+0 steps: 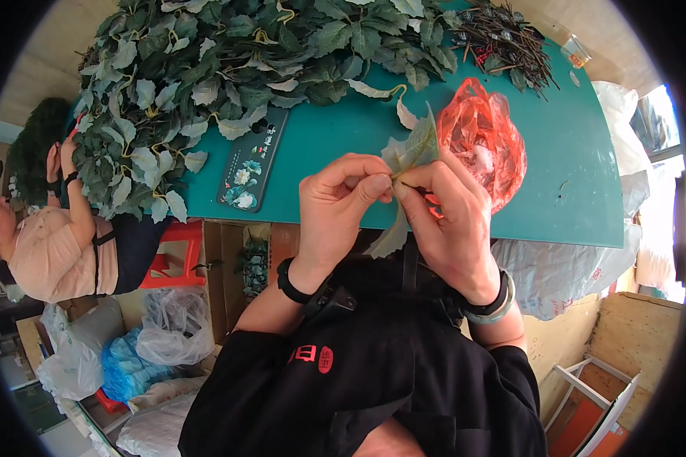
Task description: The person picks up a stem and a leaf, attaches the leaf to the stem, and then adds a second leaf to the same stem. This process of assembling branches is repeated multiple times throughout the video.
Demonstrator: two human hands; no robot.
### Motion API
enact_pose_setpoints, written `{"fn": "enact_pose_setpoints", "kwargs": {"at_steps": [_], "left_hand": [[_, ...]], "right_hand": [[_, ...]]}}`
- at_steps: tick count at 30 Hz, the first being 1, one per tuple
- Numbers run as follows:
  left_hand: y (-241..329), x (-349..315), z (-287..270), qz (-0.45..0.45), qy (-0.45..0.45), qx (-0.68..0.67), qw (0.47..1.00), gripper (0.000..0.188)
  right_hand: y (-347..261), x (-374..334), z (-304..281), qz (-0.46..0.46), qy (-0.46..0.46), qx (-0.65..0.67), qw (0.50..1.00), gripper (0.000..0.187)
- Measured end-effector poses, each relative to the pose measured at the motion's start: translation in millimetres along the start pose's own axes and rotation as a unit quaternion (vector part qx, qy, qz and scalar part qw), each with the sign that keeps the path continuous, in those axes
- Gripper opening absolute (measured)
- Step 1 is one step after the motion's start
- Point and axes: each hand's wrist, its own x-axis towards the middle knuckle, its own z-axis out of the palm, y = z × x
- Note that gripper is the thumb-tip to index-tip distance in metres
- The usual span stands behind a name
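Above the table's near edge, my left hand and my right hand meet, each closed in a pinch on an artificial leaf sprig. One green leaf points up and away from my fingers; another hangs down between my hands. The stem where my fingertips meet is mostly hidden by them. Just beyond my right hand lies a crumpled red plastic bag with something pale inside. To the left of my left hand, a dark board with a floral print lies flat on the green table.
A large heap of artificial leaves covers the table's far left. Dark stems with red berries lie at the back right, near a small clear cup. Left, a co-worker works by a red stool. Plastic bags sit below.
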Motion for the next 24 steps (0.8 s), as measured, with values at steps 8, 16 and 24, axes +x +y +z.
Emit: {"fn": "enact_pose_setpoints", "kwargs": {"at_steps": [8,16,24], "left_hand": [[-4.9,2.3,-0.4,-0.002,0.004,-0.013,1.000,0.012],[2.3,5.2,2.3,-0.014,-0.011,0.022,1.000,0.014],[-0.3,5.9,-4.5,-0.008,-0.032,0.089,0.995,0.013]], "right_hand": [[9.4,0.0,3.0,0.006,0.008,0.011,1.000,0.010],[6.0,4.2,-1.3,0.065,0.014,0.044,0.997,0.010],[7.5,6.1,-1.8,0.061,-0.035,0.042,0.997,0.009]]}}
